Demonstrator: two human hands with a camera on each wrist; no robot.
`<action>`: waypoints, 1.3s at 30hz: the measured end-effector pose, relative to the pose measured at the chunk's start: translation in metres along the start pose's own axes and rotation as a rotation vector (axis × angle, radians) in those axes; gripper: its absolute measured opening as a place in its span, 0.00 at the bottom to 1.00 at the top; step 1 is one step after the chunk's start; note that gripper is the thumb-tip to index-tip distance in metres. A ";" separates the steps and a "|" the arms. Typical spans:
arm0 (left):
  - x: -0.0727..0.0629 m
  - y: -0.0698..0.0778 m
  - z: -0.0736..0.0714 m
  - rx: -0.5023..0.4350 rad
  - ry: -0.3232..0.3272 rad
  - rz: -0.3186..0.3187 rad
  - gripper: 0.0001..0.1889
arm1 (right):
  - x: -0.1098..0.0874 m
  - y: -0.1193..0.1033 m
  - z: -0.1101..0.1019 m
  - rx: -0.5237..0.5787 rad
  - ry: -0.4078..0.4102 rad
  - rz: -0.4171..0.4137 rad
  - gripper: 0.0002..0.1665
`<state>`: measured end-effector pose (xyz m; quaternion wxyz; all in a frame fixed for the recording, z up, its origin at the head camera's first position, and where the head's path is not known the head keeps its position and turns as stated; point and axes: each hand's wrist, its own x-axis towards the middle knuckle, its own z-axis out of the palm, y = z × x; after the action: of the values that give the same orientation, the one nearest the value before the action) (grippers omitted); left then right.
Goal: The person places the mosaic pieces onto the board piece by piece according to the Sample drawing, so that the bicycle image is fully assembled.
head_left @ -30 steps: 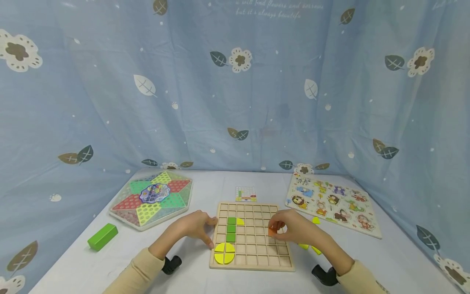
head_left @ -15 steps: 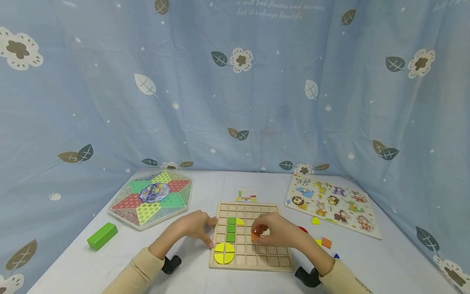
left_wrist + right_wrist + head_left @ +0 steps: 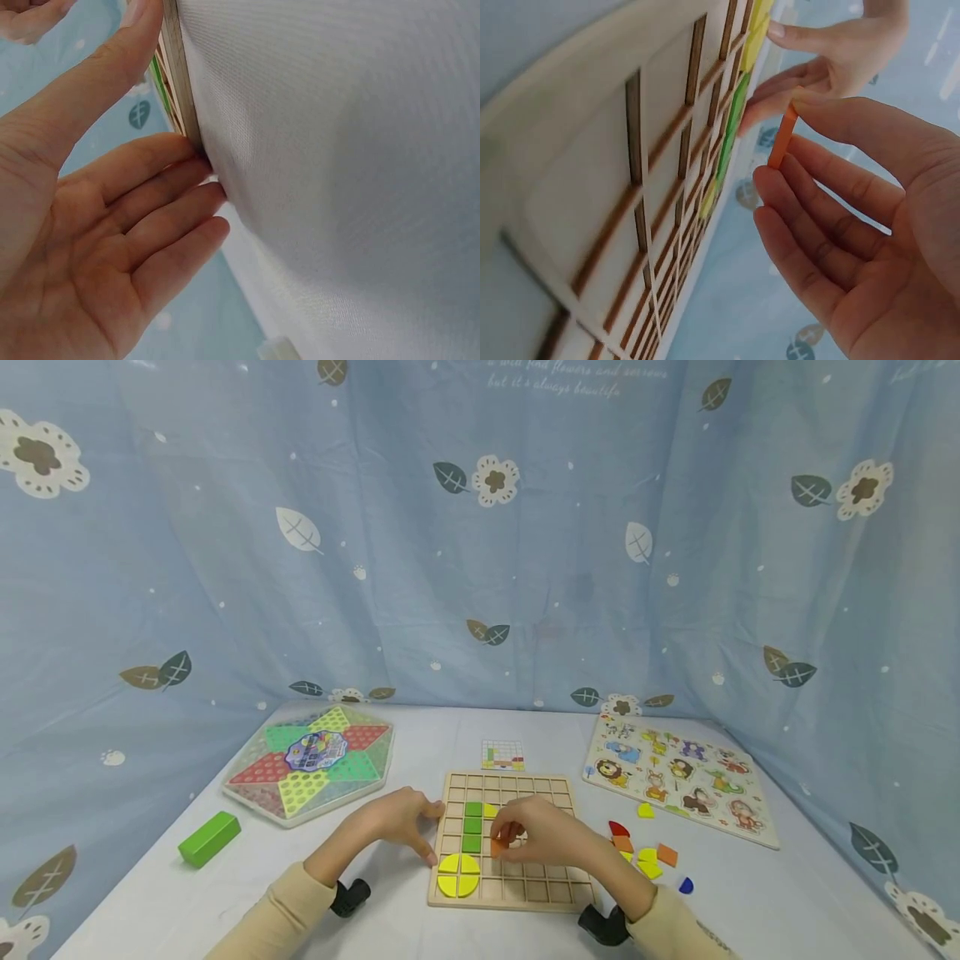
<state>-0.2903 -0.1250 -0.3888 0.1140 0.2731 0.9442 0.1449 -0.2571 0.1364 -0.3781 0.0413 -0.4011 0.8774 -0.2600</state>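
My right hand (image 3: 543, 831) pinches an orange square tile (image 3: 781, 139) between thumb and fingertips, over the left middle of a wooden grid board (image 3: 525, 893). In the right wrist view the tile is edge-on, held apart from the board's face. My left hand (image 3: 405, 822) steadies the board's left edge; in the left wrist view its extended fingers (image 3: 169, 180) touch that edge, thumb spread along it. On the board, green square tiles (image 3: 472, 827) form a column. Below them, yellow quarter-circle pieces (image 3: 458, 875) make a full disc. Another yellow quarter piece (image 3: 489, 811) is partly beside the right fingers.
Loose red, yellow, orange and blue pieces (image 3: 648, 863) lie right of the board. A small pattern card (image 3: 502, 755) lies behind it. A star-patterned game board (image 3: 315, 764) and green block (image 3: 209, 840) are at left, an animal puzzle board (image 3: 675, 777) at right.
My right hand has moved left across the board with the orange tile, uncovering the loose pieces at right. My left hand has stayed at the board's edge.
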 end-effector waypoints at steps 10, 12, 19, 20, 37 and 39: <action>-0.002 0.004 -0.003 0.017 0.004 -0.021 0.42 | 0.009 -0.006 0.011 -0.040 -0.054 0.055 0.07; -0.001 0.003 -0.002 0.012 0.001 -0.012 0.42 | 0.010 -0.006 0.012 -0.054 -0.062 0.050 0.06; 0.001 0.001 -0.002 0.004 -0.007 0.000 0.42 | 0.012 -0.009 0.015 -0.067 -0.072 0.073 0.06; 0.002 0.001 -0.001 0.002 -0.007 -0.003 0.42 | 0.012 -0.009 0.015 -0.068 -0.073 0.081 0.07; 0.002 -0.001 0.001 -0.007 -0.006 -0.006 0.42 | 0.008 -0.012 0.018 -0.093 -0.036 0.094 0.06; 0.001 -0.001 0.000 -0.005 -0.005 -0.008 0.42 | 0.007 -0.012 0.018 -0.084 -0.032 0.086 0.07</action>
<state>-0.2917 -0.1247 -0.3895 0.1174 0.2691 0.9447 0.1460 -0.2488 0.1172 -0.3866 0.0499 -0.3685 0.9032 -0.2145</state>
